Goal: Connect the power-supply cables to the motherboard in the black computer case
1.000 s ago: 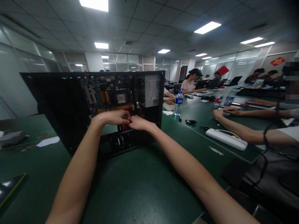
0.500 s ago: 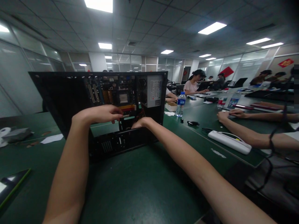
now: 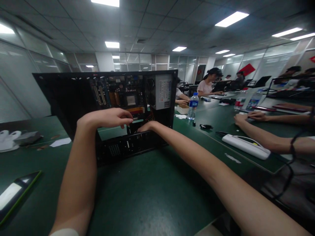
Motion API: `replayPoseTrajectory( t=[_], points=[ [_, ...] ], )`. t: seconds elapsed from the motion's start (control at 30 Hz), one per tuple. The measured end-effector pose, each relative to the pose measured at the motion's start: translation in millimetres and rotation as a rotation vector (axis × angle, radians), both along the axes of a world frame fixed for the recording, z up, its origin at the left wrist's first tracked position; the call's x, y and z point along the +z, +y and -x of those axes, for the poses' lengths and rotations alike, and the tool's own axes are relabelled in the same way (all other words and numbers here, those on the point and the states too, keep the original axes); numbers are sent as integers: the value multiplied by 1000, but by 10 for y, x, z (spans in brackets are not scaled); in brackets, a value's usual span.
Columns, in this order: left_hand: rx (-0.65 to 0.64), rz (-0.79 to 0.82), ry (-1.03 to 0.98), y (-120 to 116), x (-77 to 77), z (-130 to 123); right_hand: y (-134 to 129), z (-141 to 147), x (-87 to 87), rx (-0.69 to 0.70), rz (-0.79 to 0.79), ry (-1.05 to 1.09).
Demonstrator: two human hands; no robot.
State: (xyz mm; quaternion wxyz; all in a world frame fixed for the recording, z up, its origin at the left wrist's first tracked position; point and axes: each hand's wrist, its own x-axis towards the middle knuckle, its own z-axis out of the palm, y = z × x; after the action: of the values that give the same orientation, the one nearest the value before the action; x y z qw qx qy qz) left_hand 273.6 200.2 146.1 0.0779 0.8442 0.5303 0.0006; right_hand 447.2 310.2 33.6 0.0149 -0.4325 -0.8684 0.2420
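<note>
A black computer case (image 3: 73, 87) stands on its side on the green table (image 3: 137, 196), its open face toward me. Inside it show the motherboard (image 3: 118, 88) and, at upper right, a silver power supply (image 3: 163, 91). My left hand (image 3: 109, 118) hovers in the case opening, below the motherboard. Its fingers are loosely bent and spread from the thumb, and I see nothing in them. Behind the case's lower front rail (image 3: 118, 147), my right hand (image 3: 147, 126) reaches into the bay near the cables. Its fingertips are hidden there.
At the left lie a phone-like tablet with a green edge (image 3: 19, 193) and a paper scrap (image 3: 60, 142). A water bottle (image 3: 193, 107), a small box (image 3: 183, 108) and a white power strip (image 3: 246, 146) are on the right. Another person's hands (image 3: 248, 117) rest beyond the strip.
My view has shifted slightly, with objects at the sides moving outward. My left hand is a little farther right over the opening; my right hand sits slightly deeper in the bay.
</note>
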Motion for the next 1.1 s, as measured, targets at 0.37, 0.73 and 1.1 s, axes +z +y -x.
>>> replayPoseTrajectory(
  t=[0.37, 0.73, 1.1],
  points=[
    [23, 25, -11, -7, 16, -4, 179, 9, -90, 151, 355, -34],
    [-48, -103, -64, -62, 40, 73, -138, -83, 11, 157, 134, 627],
    [-76, -126, -82, -132, 69, 165, -526, -432, 547, 342, -129, 941]
  ],
)
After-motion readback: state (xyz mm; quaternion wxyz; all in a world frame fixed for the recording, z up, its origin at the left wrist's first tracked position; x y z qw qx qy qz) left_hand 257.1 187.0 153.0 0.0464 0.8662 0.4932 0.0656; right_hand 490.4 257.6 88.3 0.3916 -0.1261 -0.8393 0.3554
